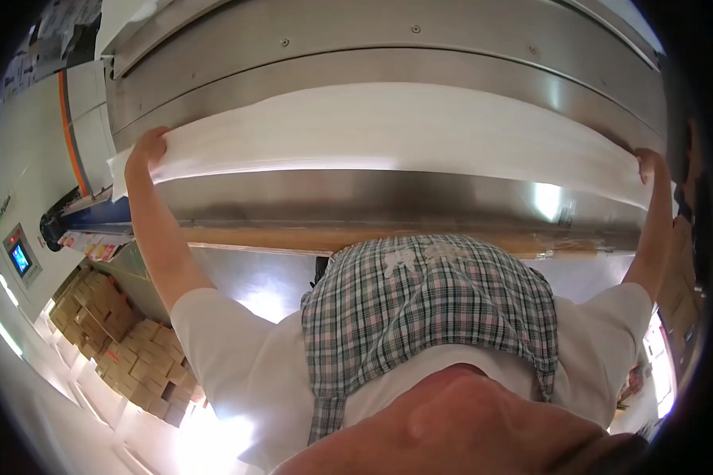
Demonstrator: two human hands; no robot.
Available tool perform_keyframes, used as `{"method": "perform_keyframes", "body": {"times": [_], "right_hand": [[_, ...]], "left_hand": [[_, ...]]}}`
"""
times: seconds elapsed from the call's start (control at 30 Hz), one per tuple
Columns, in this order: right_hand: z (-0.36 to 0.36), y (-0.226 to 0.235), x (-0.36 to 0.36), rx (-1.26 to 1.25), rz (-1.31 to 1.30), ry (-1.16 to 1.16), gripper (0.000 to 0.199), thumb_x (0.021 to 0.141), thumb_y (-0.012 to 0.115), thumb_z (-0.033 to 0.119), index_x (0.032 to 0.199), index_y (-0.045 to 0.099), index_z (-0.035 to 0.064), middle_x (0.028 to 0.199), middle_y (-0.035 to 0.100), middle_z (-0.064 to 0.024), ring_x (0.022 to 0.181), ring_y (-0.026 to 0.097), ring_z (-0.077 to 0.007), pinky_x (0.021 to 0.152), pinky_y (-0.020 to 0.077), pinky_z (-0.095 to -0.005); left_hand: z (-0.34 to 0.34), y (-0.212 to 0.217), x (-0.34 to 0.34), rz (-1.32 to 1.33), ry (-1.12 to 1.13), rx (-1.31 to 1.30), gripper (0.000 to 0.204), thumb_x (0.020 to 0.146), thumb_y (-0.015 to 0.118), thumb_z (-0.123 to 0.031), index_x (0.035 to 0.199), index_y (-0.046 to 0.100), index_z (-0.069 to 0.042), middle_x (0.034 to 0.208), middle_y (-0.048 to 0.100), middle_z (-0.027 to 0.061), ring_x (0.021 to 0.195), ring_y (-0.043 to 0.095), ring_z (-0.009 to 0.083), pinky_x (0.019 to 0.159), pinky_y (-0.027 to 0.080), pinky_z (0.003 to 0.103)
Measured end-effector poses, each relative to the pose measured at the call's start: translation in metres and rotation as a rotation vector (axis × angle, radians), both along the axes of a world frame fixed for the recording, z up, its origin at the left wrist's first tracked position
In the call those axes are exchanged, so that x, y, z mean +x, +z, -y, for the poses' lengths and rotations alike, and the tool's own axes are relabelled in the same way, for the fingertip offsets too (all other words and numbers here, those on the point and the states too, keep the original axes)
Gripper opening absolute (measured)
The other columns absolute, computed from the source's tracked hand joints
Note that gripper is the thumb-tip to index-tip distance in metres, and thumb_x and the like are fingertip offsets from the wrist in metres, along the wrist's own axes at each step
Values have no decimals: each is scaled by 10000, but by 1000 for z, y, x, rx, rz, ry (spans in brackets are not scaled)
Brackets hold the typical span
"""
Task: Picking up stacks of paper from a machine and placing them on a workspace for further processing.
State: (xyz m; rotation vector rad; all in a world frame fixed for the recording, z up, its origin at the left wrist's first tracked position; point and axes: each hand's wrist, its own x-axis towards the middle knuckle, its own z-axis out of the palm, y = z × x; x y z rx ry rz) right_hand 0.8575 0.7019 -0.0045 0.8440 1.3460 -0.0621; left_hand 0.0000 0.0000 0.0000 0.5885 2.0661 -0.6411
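Note:
A long white strip of cloth or film is stretched across the width of a metal machine. Its far edge lies close to the machine's steel front panel. At the strip's left end, my left hand is closed on it, and a short corner hangs out past the wrist. My right hand grips the right end, its fingers partly hidden. Both arms are spread wide. Below the strip shows a shiny steel bed.
A wooden or brown front rail runs between my body and the machine. At the left stands a white cabinet with a small lit screen. Stacked cardboard boxes are behind it. A plaid apron covers my front.

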Motion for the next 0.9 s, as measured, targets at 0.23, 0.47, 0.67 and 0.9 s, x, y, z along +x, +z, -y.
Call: {"method": "perform_keyframes", "body": {"times": [0.23,0.47,0.67,0.9], "right_hand": [[-46,30,107,358,-843,176,543,627,523,-87,1129,533,121,1117,559,-98,1023,528,-222,846,433,-298],[94,43,-114,327,-1778,-11,289,865,459,77,1144,525,106,1103,574,-55,982,539,-155,856,409,-242],[247,76,-302,-143,-1902,58,259,839,521,28,1097,534,46,1064,577,-84,906,568,-167,786,445,-262],[367,91,-458,-427,-1985,163,222,822,520,19,1039,561,47,950,598,-96,830,587,-182,734,473,-276]], "left_hand": [[-37,55,138,-695,-354,786,253,770,491,-97,988,611,-140,979,614,94,969,566,289,867,420,386],[-62,81,308,-179,26,1476,222,762,587,-104,983,594,-89,1007,590,77,1005,545,229,891,408,342],[-49,69,315,-459,-238,1299,249,782,568,-125,1031,569,-120,1091,555,48,1067,491,257,951,289,518],[34,38,219,-861,-139,1144,238,814,533,-242,1007,560,-106,1080,550,67,1069,474,295,904,252,638]]}}
